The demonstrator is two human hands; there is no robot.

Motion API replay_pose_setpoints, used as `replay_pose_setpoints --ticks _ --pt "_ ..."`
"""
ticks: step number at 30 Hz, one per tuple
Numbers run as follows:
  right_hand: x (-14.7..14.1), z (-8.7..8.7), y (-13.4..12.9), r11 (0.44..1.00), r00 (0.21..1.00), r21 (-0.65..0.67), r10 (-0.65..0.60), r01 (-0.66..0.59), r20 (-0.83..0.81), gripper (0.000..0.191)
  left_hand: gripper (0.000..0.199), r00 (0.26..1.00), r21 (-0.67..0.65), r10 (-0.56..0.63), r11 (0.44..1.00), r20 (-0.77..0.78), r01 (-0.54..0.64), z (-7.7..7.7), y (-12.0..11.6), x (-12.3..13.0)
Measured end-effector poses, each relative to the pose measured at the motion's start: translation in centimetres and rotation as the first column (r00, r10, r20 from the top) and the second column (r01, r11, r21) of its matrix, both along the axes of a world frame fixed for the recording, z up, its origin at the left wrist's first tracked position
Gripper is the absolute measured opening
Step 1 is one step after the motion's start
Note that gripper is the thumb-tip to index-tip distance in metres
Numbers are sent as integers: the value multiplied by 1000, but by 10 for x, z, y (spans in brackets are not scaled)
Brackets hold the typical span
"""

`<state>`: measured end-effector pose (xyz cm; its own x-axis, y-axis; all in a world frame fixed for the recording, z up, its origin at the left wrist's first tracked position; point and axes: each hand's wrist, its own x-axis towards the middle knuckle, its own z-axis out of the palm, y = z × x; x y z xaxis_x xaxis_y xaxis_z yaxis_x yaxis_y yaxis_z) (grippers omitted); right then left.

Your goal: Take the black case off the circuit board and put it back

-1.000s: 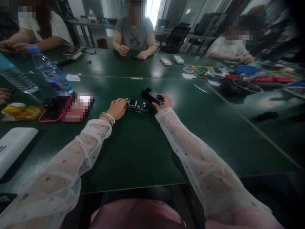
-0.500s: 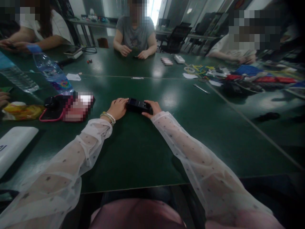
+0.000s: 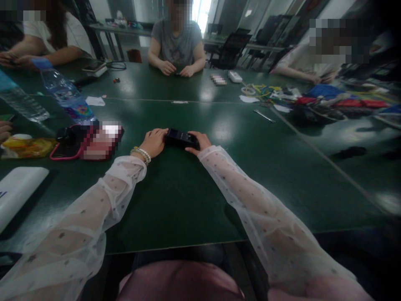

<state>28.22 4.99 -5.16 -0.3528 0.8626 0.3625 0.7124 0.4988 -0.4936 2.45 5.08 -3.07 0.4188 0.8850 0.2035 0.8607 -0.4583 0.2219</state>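
A small black device (image 3: pixel 180 139) with a dark screen rests on the green table (image 3: pixel 175 200), near the middle of the view. My left hand (image 3: pixel 155 141), with a beaded bracelet at its wrist, grips the device's left end. Around its right end are the fingers and thumb of my right hand (image 3: pixel 200 142). The underside of the device and some fingertips are hidden.
Left: two bottles (image 3: pixel 67 98), a pink-edged phone case (image 3: pixel 65 144), a yellow packet (image 3: pixel 29 146) and a white box (image 3: pixel 20 194). Right: a wrench (image 3: pixel 264 116) and tangled cables (image 3: pixel 266 93). Across the table sits a person in grey (image 3: pixel 177 44), with others at both sides.
The whole view has shifted very slightly. Both hands keep their hold on the black device, and nothing on the table has visibly moved.
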Motion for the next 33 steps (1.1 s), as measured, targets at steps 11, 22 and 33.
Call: replay_pose_setpoints --ticks 11,22,33 --pt "-1 4 -3 999 1000 -46 -12 12 -2 69 57 1000 -18 5 1000 29 -5 4 -3 1" --pt "-3 6 -1 997 994 -72 -35 43 102 71 54 1000 -4 1 1000 -11 -1 2 -1 0" --pt "-1 11 -10 999 998 -45 -11 13 57 67 52 1000 -4 -2 1000 2 2 1 0 0"
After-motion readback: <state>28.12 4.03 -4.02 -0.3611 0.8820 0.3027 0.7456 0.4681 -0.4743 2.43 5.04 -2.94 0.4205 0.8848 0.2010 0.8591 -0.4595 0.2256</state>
